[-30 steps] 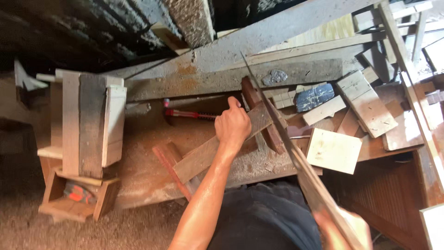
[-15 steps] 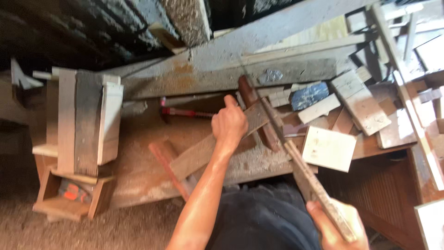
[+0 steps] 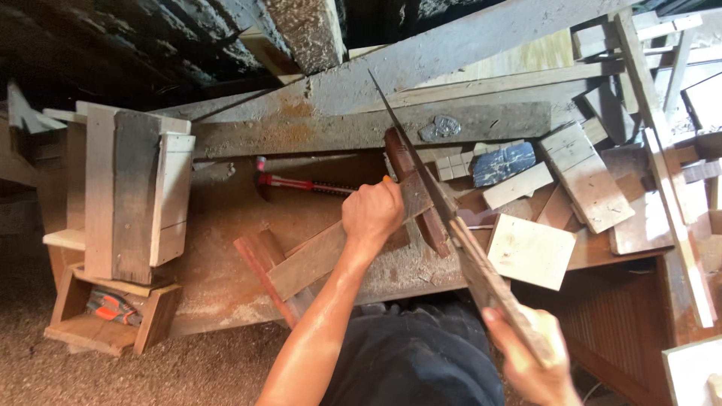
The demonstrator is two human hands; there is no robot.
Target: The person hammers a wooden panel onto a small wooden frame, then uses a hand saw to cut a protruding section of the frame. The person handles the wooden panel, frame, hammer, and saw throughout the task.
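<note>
Left hand (image 3: 372, 213) pressed closed on the wooden plank (image 3: 331, 252) atop the desk (image 3: 226, 286) — right hand (image 3: 530, 353) gripping the handsaw (image 3: 451, 225).

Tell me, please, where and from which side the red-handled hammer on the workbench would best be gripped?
Grip the red-handled hammer by its handle, probably near the middle, coming from above. It lies flat on the sawdust-covered workbench, handle running sideways, bare and unobstructed. Its right end nears the left hand pressing the wooden plank, so the fingers have more room further left.
</note>
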